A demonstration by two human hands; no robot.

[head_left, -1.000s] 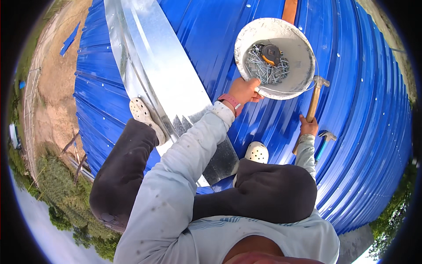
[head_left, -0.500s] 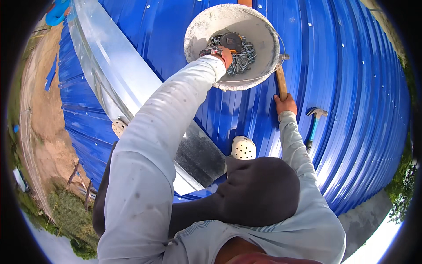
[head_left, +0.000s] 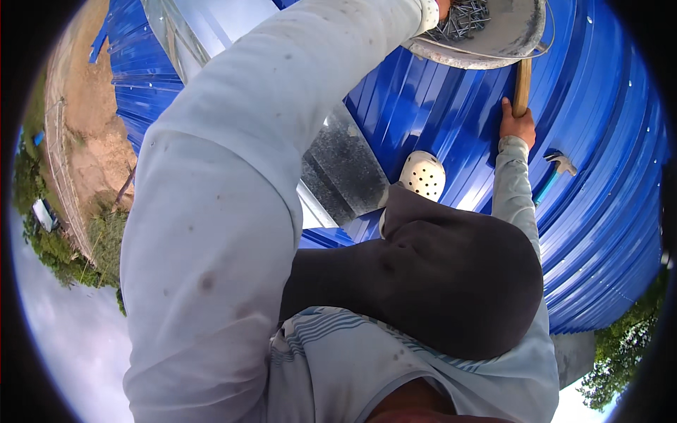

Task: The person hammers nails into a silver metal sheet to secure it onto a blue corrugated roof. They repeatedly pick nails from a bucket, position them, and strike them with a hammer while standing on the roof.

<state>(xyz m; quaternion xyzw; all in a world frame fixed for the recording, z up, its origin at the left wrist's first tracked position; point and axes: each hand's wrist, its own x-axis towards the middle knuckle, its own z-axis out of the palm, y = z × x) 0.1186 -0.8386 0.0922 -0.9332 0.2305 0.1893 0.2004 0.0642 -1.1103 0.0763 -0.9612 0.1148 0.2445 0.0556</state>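
Observation:
At the top edge, a pale, cement-stained bucket [head_left: 518, 28] is partly cut off by the frame. Metal fasteners [head_left: 465, 20], nails or screws, lie heaped inside it. Only a sliver of my left hand [head_left: 443, 8] shows at the bucket's left side, its fingers out of sight. My right hand [head_left: 518, 127] is wrapped round the lower end of a hammer's wooden handle [head_left: 522, 88], whose upper part passes beside the bucket rim. Farther right, a claw hammer [head_left: 553, 173] with a teal grip lies apart from my hand.
Ribbed blue metal roofing [head_left: 599, 141] spreads beneath me, studded with fasteners. A silvery metal strip [head_left: 345, 162] runs diagonally under my left arm. My foot in a white perforated clog [head_left: 424, 175] stands near the middle. Bare ground [head_left: 84, 134] lies beyond the roof's left edge.
My view has tipped, so the bucket and both hands sit higher and farther right. My left hand, earlier visible inside the bucket, is now mostly cut off. My right hand stays on the wooden handle.

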